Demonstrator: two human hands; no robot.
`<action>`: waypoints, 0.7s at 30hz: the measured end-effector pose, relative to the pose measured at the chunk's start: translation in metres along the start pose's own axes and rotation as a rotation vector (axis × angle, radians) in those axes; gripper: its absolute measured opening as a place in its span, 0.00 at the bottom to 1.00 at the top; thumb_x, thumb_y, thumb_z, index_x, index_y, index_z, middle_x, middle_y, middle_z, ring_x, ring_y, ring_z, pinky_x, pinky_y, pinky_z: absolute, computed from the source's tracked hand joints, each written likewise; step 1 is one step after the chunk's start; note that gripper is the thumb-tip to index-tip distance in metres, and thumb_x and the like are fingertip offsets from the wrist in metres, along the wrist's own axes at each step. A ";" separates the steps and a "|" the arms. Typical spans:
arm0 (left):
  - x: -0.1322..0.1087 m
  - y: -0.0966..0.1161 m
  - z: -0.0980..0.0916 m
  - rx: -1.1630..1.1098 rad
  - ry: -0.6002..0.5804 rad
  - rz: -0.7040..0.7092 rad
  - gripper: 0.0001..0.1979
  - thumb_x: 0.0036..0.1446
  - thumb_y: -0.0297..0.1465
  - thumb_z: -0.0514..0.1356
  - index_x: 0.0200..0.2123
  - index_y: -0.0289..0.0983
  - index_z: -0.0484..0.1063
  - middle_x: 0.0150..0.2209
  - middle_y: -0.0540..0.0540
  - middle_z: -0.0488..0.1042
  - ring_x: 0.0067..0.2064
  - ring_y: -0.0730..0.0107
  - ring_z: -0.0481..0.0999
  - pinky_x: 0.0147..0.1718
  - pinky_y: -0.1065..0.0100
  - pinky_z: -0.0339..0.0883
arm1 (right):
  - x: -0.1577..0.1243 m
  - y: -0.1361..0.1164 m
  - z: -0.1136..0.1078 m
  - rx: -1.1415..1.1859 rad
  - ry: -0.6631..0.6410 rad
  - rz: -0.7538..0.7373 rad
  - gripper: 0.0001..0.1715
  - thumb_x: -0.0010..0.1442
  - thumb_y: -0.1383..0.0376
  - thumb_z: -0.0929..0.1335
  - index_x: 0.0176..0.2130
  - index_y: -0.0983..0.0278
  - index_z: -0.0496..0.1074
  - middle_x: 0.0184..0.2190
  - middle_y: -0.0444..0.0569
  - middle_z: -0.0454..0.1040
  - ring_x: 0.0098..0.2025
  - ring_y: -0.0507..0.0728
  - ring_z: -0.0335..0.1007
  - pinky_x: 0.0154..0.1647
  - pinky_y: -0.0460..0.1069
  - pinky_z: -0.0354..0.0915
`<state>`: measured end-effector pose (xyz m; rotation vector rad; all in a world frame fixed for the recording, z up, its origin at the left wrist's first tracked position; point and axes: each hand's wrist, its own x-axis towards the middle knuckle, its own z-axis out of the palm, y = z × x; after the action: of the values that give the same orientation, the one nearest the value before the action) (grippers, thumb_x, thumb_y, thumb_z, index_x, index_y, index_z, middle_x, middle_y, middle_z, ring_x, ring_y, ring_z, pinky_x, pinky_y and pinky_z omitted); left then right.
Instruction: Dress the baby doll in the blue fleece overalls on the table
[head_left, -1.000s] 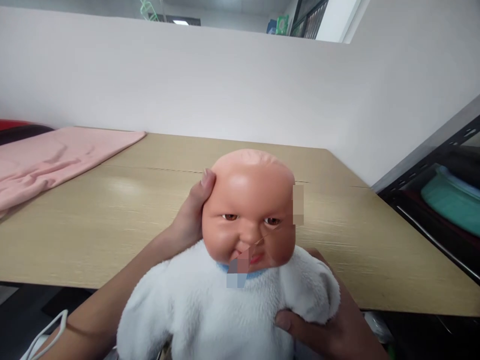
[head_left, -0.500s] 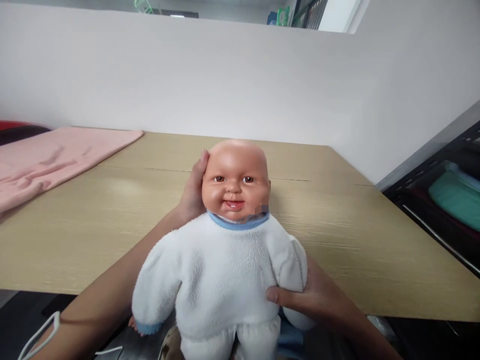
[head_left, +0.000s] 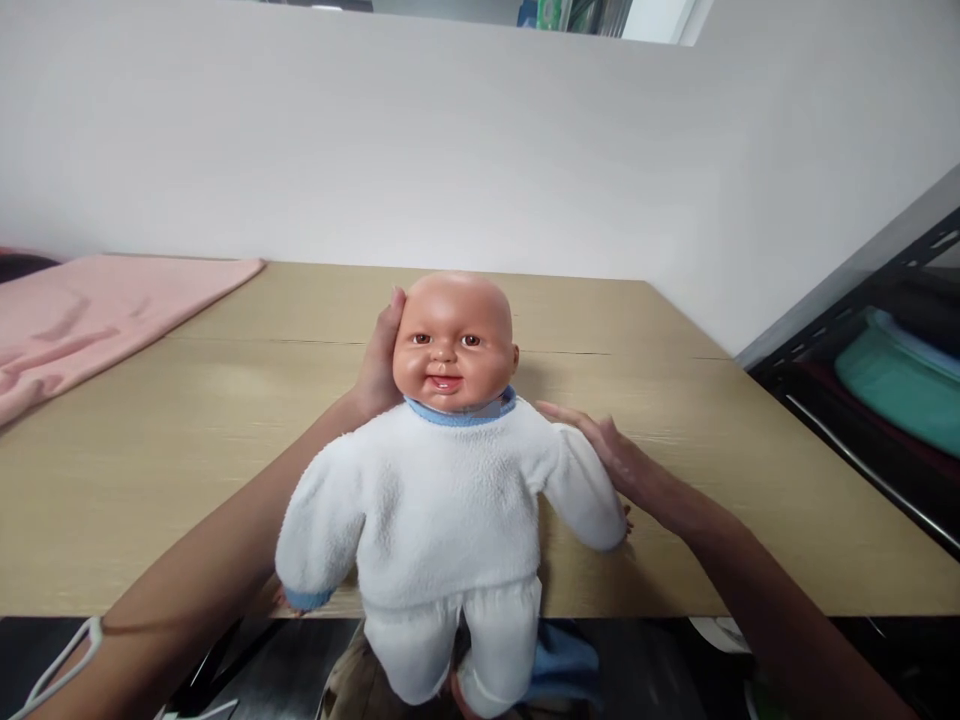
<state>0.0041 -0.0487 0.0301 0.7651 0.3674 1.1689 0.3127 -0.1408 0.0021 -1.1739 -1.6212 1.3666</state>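
Cupping the doll [head_left: 450,500] headfirst in the left hand [head_left: 381,358] over the near edge of the table [head_left: 675,565], rested the right hand [head_left: 611,448] outstretched by the sleeve [head_left: 583,492], judging it light, soft-bodied, smooth and stiff-headed, best gripped behind neck and back!

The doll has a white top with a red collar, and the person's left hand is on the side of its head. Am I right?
Almost! The collar is blue, not red, as the head camera's view shows. The doll does have a white top, and the left hand is on the side of its head.
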 end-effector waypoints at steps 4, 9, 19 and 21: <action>0.013 -0.003 -0.007 -0.009 -0.014 -0.002 0.38 0.66 0.62 0.65 0.64 0.38 0.81 0.54 0.38 0.89 0.67 0.36 0.82 0.71 0.44 0.73 | 0.040 -0.002 0.018 0.149 -0.163 -0.033 0.50 0.75 0.28 0.54 0.74 0.54 0.72 0.73 0.51 0.76 0.79 0.69 0.65 0.80 0.67 0.61; 0.030 -0.006 -0.020 -0.008 -0.020 -0.033 0.40 0.66 0.64 0.64 0.64 0.38 0.81 0.55 0.37 0.88 0.66 0.36 0.83 0.70 0.43 0.74 | 0.061 0.012 0.032 0.063 -0.132 -0.065 0.47 0.76 0.31 0.59 0.74 0.55 0.72 0.72 0.49 0.77 0.81 0.67 0.60 0.85 0.65 0.52; 0.059 -0.022 -0.052 0.011 -0.005 -0.058 0.41 0.66 0.62 0.64 0.66 0.37 0.80 0.57 0.37 0.88 0.66 0.39 0.83 0.71 0.46 0.73 | 0.062 0.035 0.032 0.035 -0.056 -0.023 0.40 0.70 0.35 0.72 0.69 0.54 0.75 0.69 0.51 0.79 0.75 0.73 0.69 0.82 0.70 0.58; 0.065 -0.026 -0.057 0.012 -0.008 -0.070 0.41 0.65 0.63 0.64 0.65 0.37 0.81 0.57 0.37 0.88 0.66 0.38 0.83 0.71 0.46 0.73 | 0.062 0.034 0.032 0.018 -0.031 -0.017 0.40 0.71 0.34 0.71 0.68 0.54 0.74 0.71 0.51 0.77 0.77 0.72 0.68 0.82 0.68 0.58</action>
<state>0.0101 0.0267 -0.0201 0.7618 0.3920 1.0982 0.2690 -0.0922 -0.0398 -1.1312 -1.6339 1.3913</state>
